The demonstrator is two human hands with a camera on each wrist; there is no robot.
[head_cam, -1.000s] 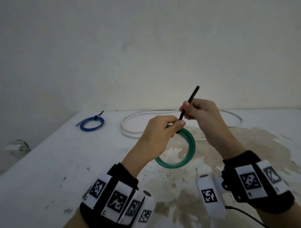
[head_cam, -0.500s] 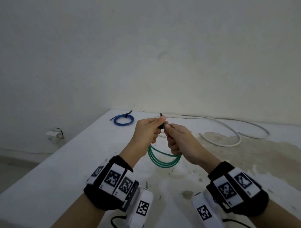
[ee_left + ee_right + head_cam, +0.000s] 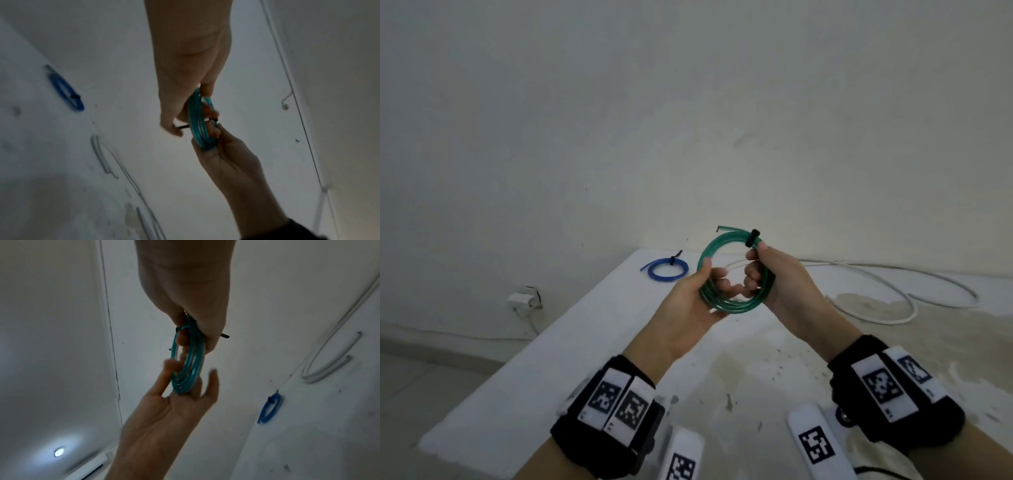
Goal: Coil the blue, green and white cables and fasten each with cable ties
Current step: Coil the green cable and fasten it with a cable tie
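- Head view: a stained white table (image 3: 585,342) against a bare wall; the tied blue coil (image 3: 667,271) lies at the far edge, the white cable (image 3: 876,301) sprawls uncoiled; both hands lift the green coil (image 3: 729,301), black cable tie (image 3: 752,237) on it.
- Left wrist: left hand (image 3: 191,65) curls round the coil.
- Right wrist: right hand (image 3: 185,288) grips it; white remains.

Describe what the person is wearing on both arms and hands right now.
The hands, left and right, are bare, no gloves or sleeves. Each wrist carries a black band: the left band and right band both bear white tiles printed with black square-pattern markers. White marker-tagged blocks stick out beneath the wrists, and a thin black cable trails near the right one.
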